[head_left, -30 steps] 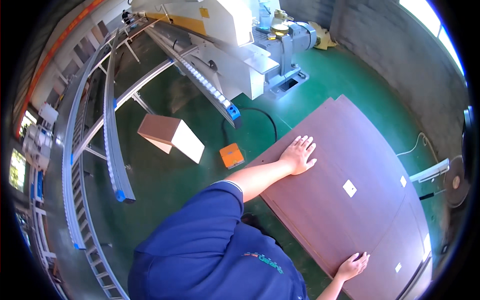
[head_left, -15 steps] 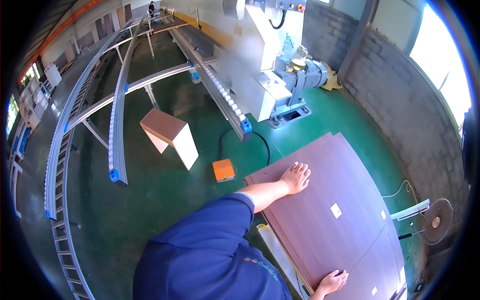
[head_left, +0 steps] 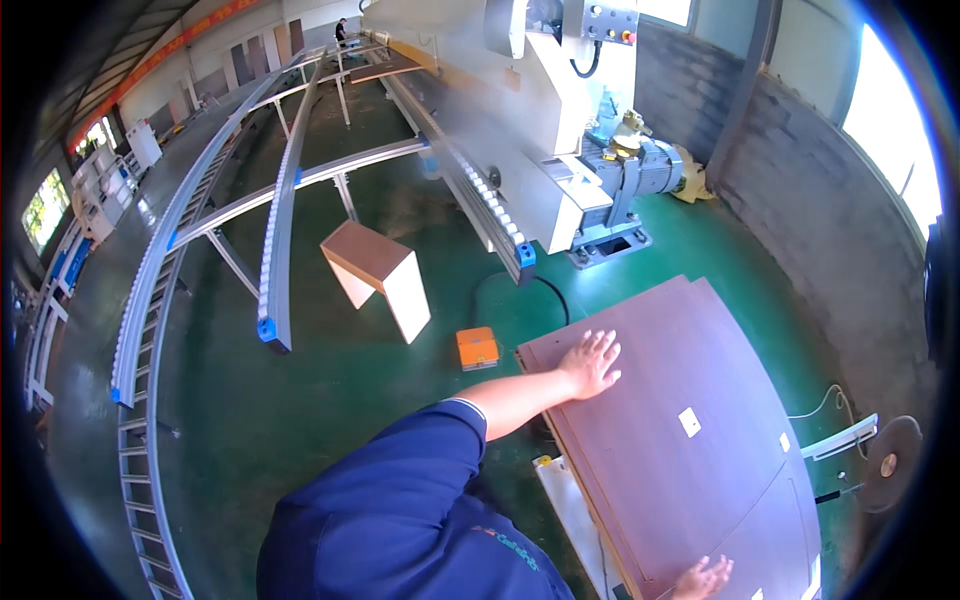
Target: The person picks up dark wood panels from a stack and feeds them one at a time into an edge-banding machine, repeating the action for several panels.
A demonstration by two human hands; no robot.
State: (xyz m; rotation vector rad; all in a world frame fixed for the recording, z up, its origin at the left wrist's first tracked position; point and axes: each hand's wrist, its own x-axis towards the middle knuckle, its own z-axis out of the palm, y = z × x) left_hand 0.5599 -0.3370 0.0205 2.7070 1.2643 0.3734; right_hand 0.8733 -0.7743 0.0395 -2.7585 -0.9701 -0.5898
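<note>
Indoors, large workshop. We note a smooth purple-brown panel (head_left: 670, 430) lying in front of us, right of centre, with a second edge showing at its far corner, so at least two sheets seem stacked. White labels (head_left: 690, 422) dot the top, and a fine line crosses it toward the right side. A pale support (head_left: 575, 520) shows along the near left side, below the panel.

Our left hand (head_left: 590, 365) rests on the far left part of the panel, its grip spread, palm down. Our right hand (head_left: 703, 578) is at the near edge, cut by the lower rim of the view; its grip is spread too, and we cannot tell how much of it touches.

Floor (head_left: 350, 430): green, glossy. On it, left of the panel, we see an orange box (head_left: 477, 348) and, further left, an angled brown-and-white board piece (head_left: 372, 255). Long roller rails (head_left: 280, 220) with blue end caps run back into the hall. Beyond the panel stands a pale machine (head_left: 540, 130) with a grey motor (head_left: 640, 170). Right: a grey block wall (head_left: 770, 190) and a bright window (head_left: 895, 130). Far back, a person (head_left: 341, 32).
</note>
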